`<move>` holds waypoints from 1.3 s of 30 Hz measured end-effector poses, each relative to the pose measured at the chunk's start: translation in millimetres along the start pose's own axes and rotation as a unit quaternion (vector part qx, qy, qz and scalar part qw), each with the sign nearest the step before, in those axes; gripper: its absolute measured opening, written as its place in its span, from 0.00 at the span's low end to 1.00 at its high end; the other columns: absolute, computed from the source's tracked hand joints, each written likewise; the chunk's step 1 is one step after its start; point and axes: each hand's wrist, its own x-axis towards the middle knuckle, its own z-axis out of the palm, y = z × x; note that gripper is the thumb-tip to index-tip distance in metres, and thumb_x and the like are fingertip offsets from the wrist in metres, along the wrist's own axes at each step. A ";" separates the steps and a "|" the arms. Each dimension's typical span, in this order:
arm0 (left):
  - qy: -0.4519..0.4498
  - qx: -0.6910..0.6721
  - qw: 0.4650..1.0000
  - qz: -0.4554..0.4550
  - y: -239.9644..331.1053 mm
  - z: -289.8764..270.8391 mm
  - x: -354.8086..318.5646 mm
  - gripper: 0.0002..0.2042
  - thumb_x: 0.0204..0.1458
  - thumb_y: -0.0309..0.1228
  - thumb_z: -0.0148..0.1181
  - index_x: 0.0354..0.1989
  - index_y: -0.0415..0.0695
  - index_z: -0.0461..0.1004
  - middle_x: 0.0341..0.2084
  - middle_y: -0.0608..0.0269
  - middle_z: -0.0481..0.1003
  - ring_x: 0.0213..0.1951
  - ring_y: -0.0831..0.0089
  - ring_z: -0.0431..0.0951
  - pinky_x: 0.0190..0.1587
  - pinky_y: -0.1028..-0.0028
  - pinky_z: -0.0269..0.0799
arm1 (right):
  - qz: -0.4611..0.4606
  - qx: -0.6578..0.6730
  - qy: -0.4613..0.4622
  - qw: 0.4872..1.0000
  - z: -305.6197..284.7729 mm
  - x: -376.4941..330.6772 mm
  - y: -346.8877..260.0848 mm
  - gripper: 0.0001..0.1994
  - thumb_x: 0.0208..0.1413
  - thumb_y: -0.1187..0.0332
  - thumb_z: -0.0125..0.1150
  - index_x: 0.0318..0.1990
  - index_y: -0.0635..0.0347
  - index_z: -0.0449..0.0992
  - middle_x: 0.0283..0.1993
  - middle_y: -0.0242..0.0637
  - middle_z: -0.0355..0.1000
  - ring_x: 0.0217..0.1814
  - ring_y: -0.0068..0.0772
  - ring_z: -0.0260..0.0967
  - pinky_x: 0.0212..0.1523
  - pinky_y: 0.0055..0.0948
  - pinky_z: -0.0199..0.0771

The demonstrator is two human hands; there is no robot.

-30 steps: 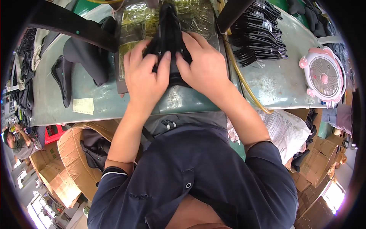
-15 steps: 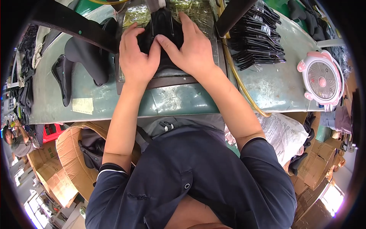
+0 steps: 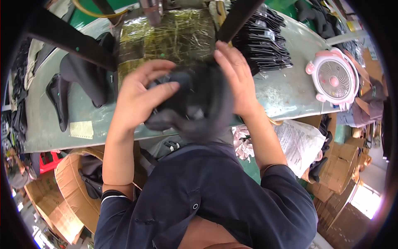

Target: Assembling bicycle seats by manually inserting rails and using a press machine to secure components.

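A black saddle-shaped piece [image 3: 190, 112] is at the centre of the frame, between the two hands and partly over the front edge of the green worktop [image 3: 286, 97]. Motion blur hides which end is its nose, so its pointing and long axis cannot be told; its clearest line is the curved right rim, running down the frame and bending left at the bottom. The left hand [image 3: 139, 97] has its grip clamped on the piece's left side, thumb laid over it. The right hand [image 3: 240, 81] stands along the right rim, fingers nearly straight; whether its grip is pressed on cannot be told.

Above the piece lies a pad wrapped in yellowish film [image 3: 166, 39], with dark bars [image 3: 76, 41] slanting in on both sides. Left, bare worktop separates the left hand from a pale paper slip [image 3: 81, 130]; right, another bare stretch runs between a black stack [image 3: 265, 45] and a pink-and-white fan [image 3: 333, 79]
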 end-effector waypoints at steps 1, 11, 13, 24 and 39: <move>-0.046 -0.102 0.993 -0.033 12.8 9.8 -5.0 0.23 0.59 0.28 0.69 0.61 0.33 0.73 0.51 0.58 0.82 0.49 0.73 0.81 0.55 0.74 0.75 | 0.071 0.100 0.040 0.992 9.4 -31.1 13.7 0.35 0.53 0.72 0.69 0.71 0.61 0.68 0.64 0.52 0.75 0.62 0.53 0.76 0.64 0.42 0.75; 0.016 -0.017 0.992 0.126 3.4 -14.7 -27.6 0.15 0.62 0.18 0.63 0.56 0.35 0.76 0.46 0.52 0.84 0.44 0.69 0.85 0.48 0.74 0.80 | 0.484 0.416 0.205 0.742 -95.9 21.6 151.1 0.26 0.65 0.55 0.71 0.54 0.72 0.73 0.47 0.48 0.78 0.42 0.40 0.80 0.50 0.39 0.86; -0.003 0.069 0.981 0.183 7.1 -12.6 -21.7 0.14 0.61 0.18 0.64 0.55 0.36 0.77 0.46 0.53 0.84 0.44 0.68 0.85 0.48 0.74 0.79 | 0.403 0.499 0.266 0.720 -116.2 55.5 196.7 0.26 0.72 0.59 0.61 0.63 0.76 0.67 0.60 0.56 0.74 0.56 0.49 0.80 0.64 0.44 0.83; 0.077 0.749 0.638 0.160 -43.4 -135.7 -66.3 0.40 0.40 0.14 0.53 0.71 0.43 0.67 0.75 0.53 0.62 0.77 0.50 0.58 0.79 0.48 0.49 | 0.167 -0.227 -0.237 0.930 -115.9 -26.0 147.0 0.27 0.49 0.81 0.57 0.61 0.61 0.78 0.58 0.46 0.78 0.60 0.55 0.74 0.61 0.45 0.76; 0.254 0.592 0.701 0.304 -52.8 -177.0 -56.5 0.24 0.46 0.14 0.71 0.54 0.41 0.75 0.63 0.51 0.75 0.65 0.50 0.75 0.67 0.59 0.72 | 0.110 -0.210 -0.279 0.931 -81.7 19.5 83.9 0.21 0.44 0.76 0.62 0.50 0.60 0.79 0.44 0.46 0.74 0.48 0.55 0.77 0.48 0.50 0.78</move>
